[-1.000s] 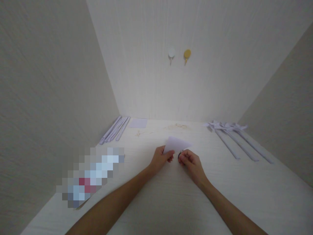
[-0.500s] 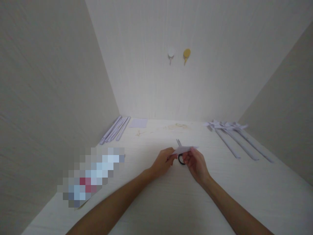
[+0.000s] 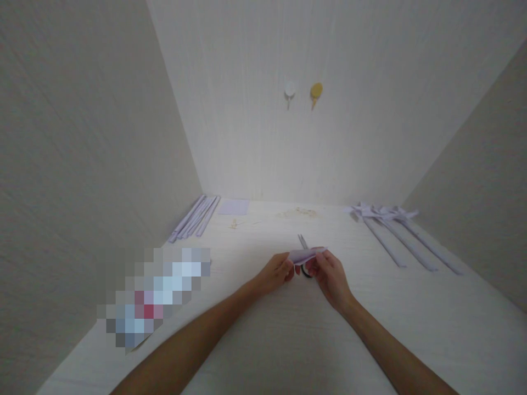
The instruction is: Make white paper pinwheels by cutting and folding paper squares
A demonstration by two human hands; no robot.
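Note:
My left hand (image 3: 276,271) and my right hand (image 3: 330,273) meet at the middle of the pale table (image 3: 288,340), both pinching a small pale lilac sheet of paper (image 3: 305,254) that is folded over between them. The fingers of each hand are closed on an end of the paper. Small scissors (image 3: 303,248) lie on the table just behind and under the paper; their blades point away from me and a dark handle loop shows below the paper.
Folded lilac paper strips (image 3: 193,218) lie at the back left beside a flat lilac sheet (image 3: 234,207). Paper pinwheels on long paper sticks (image 3: 391,230) lie at the back right. A blurred-out object (image 3: 154,296) sits at the left. Two hooks (image 3: 302,92) hang on the back wall.
The paper stood up as an open sheet before; my hands have since brought it down and folded it flat between them, which uncovered the scissors behind it.

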